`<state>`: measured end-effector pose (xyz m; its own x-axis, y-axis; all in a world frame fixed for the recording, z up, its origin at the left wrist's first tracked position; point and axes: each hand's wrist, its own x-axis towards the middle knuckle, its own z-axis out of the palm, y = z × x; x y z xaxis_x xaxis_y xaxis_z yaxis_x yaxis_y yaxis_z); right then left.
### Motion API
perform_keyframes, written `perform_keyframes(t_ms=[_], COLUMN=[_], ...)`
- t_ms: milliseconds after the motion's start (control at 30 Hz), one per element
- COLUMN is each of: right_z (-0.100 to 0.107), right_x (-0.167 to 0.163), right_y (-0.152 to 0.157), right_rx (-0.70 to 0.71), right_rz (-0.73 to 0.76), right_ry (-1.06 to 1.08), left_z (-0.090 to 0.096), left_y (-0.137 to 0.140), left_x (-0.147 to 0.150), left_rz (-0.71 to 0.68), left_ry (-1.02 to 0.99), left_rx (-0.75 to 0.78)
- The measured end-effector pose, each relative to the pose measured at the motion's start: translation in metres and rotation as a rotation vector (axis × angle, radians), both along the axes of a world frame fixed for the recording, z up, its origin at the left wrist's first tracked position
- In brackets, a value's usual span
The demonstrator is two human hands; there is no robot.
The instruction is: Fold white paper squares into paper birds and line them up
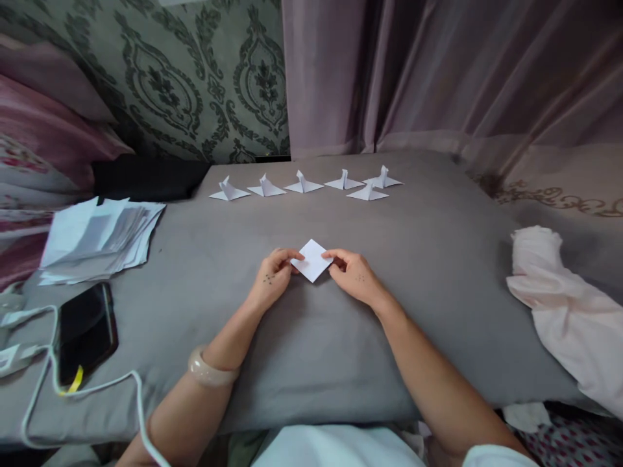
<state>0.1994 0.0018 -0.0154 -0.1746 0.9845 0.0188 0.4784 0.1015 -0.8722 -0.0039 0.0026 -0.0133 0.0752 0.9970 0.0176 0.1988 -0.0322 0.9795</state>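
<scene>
A small folded white paper square is turned like a diamond, one corner pointing away from me. My left hand pinches its left corner, thumb on top. At the right corner my right hand grips it in the same way. The fingers under the paper are partly hidden. Beyond my hands, several folded white paper birds stand on the grey cloth surface, most in a row and one in front of the right end.
At the left lies a pile of white paper sheets. Nearer are a dark phone and a white cable running by my left forearm. Pale pink cloth lies at the right. Behind hang curtains beside a patterned wall.
</scene>
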Motion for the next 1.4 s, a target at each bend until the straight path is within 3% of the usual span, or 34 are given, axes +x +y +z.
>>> perform_keyframes(t_ms=[200, 533, 967, 1400], right_z=[0.003, 0.000, 0.005, 0.000], right_x=[0.000, 0.003, 0.006, -0.006], right_y=[0.001, 0.003, 0.006, 0.010], right_rx=[0.132, 0.218, 0.153, 0.176], right_rz=[0.034, -0.032, -0.031, -0.170], right_ry=[-0.197, -0.317, -0.298, -0.366], left_z=[-0.006, -0.009, -0.001, 0.001], left_y=[-0.003, 0.000, 0.003, 0.014], left_x=[-0.004, -0.007, -0.002, 0.007], left_rz=[-0.183, -0.168, -0.062, 0.040], left_ry=[0.256, 0.666, 0.607, 0.627], left_rx=[0.149, 0.439, 0.252, 0.119])
